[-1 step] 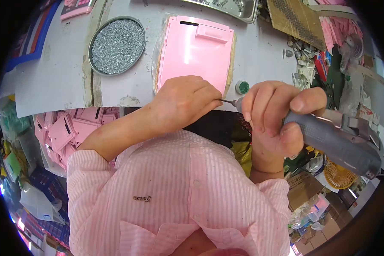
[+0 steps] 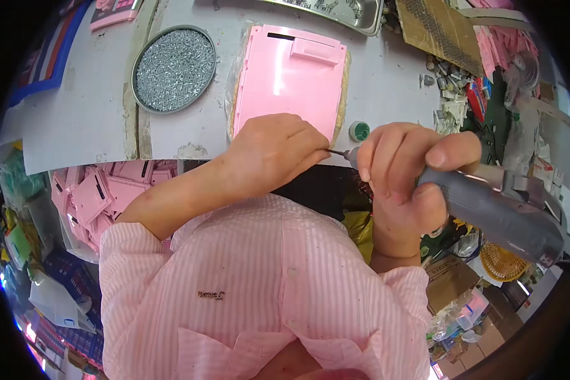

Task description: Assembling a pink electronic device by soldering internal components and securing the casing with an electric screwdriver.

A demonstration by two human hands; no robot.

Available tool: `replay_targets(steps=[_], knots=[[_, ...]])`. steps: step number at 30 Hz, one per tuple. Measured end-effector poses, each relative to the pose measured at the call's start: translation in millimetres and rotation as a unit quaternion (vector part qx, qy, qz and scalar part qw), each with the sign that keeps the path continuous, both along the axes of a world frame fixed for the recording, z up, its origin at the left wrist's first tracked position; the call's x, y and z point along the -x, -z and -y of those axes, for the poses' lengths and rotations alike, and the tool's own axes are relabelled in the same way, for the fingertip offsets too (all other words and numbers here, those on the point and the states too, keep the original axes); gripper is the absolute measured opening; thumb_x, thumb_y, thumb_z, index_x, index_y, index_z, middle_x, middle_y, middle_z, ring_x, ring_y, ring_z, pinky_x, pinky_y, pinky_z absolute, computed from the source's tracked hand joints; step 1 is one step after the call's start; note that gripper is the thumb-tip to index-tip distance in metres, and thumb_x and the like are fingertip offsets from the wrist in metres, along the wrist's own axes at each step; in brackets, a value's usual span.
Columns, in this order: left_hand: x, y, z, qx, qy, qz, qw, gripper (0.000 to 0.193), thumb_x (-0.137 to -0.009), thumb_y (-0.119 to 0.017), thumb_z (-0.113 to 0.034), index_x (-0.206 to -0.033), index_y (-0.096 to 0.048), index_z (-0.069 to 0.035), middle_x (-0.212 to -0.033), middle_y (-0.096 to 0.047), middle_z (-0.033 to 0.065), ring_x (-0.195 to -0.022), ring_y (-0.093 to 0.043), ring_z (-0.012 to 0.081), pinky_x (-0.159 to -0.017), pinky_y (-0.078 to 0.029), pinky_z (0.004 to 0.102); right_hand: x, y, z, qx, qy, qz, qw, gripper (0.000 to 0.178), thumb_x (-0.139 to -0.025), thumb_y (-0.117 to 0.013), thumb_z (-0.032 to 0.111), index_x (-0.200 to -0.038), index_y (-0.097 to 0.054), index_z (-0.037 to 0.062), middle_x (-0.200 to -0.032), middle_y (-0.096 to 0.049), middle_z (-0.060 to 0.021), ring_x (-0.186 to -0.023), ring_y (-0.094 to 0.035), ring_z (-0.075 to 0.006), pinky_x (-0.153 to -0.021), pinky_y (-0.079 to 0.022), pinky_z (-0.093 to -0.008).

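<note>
My right hand (image 2: 405, 174) is wrapped round a grey electric screwdriver (image 2: 497, 212), held nearly level with its thin bit pointing left. The tip of the bit meets the fingertips of my left hand (image 2: 278, 152), which are pinched together at the near right corner of a pink plastic panel (image 2: 288, 82). Whatever those fingers hold at the tip is hidden or too small to make out. The panel lies flat on a padded, plastic-wrapped base and has a dark slot and a raised block at its far end.
Left of the panel stands a round dish (image 2: 174, 68) of small silver screws. A little tub (image 2: 359, 131) with green contents sits by the bit. A metal tray (image 2: 361, 16), cardboard (image 2: 440, 35) and scattered metal bits lie farther back. Below the table's left edge, a bin holds pink panels (image 2: 95, 196).
The screwdriver and my right hand have shifted very slightly. My left hand and the pink panel stay in place.
</note>
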State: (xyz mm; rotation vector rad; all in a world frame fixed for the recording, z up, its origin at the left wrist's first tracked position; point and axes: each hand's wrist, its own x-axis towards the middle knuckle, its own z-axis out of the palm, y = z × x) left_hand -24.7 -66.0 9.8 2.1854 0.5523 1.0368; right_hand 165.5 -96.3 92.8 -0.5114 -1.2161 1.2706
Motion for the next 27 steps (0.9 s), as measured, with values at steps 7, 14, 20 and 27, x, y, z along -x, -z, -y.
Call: replay_targets(steps=[7,14,20,27], knots=[[-1.5,-8.8,-16.8,-0.054,-0.121,-0.03,0.991,0.023,-0.08,-0.079,-0.016,-0.098,-0.068,-0.005,-0.088,-0.069,0.0082,-0.081,-0.066,0.029,-0.073,-0.051,0.0412,-0.4,10.6,-16.8,-0.016,0.058,-0.021,0.998,0.03,-0.094,-0.067,0.013,-0.114,-0.046,0.0066,-0.068,-0.054,-0.0073,-0.056,-0.051,-0.0166,-0.059,-0.048,-0.0366],[110.5,-7.2,-87.5,-0.031,-0.284,-0.338,0.897,0.013,-0.084,-0.075,-0.017,-0.086,-0.069,-0.006,-0.098,-0.068,0.0052,-0.092,-0.062,0.0276,-0.084,-0.045,0.0422,-6.4,50.5,-51.9,-0.032,0.123,0.073,0.989,0.018,-0.095,-0.054,0.007,-0.109,-0.044,0.0062,-0.064,-0.045,-0.006,-0.054,-0.042,-0.0156,-0.054,-0.045,-0.0376],[116.6,6.6,-80.3,-0.031,-0.289,-0.318,0.902,0.012,-0.088,-0.07,-0.021,-0.084,-0.069,-0.009,-0.087,-0.063,0.0049,-0.094,-0.061,0.0269,-0.084,-0.043,0.0447,-8.2,57.2,-57.2,-0.049,0.13,0.176,0.975,0.019,-0.093,-0.058,0.005,-0.105,-0.043,0.0048,-0.065,-0.05,-0.0073,-0.053,-0.046,-0.0149,-0.055,-0.047,-0.0366],[108.2,1.9,-92.6,0.028,-0.271,-0.257,0.927,0.01,-0.089,-0.068,-0.011,-0.087,-0.065,-0.002,-0.087,-0.06,0.0108,-0.085,-0.06,0.03,-0.077,-0.047,0.0414,-12.2,13.1,-67.2,-0.053,0.053,0.01,0.997,0.033,-0.095,-0.061,0.012,-0.122,-0.045,0.0031,-0.065,-0.05,-0.0052,-0.052,-0.047,-0.0138,-0.052,-0.046,-0.0342]])
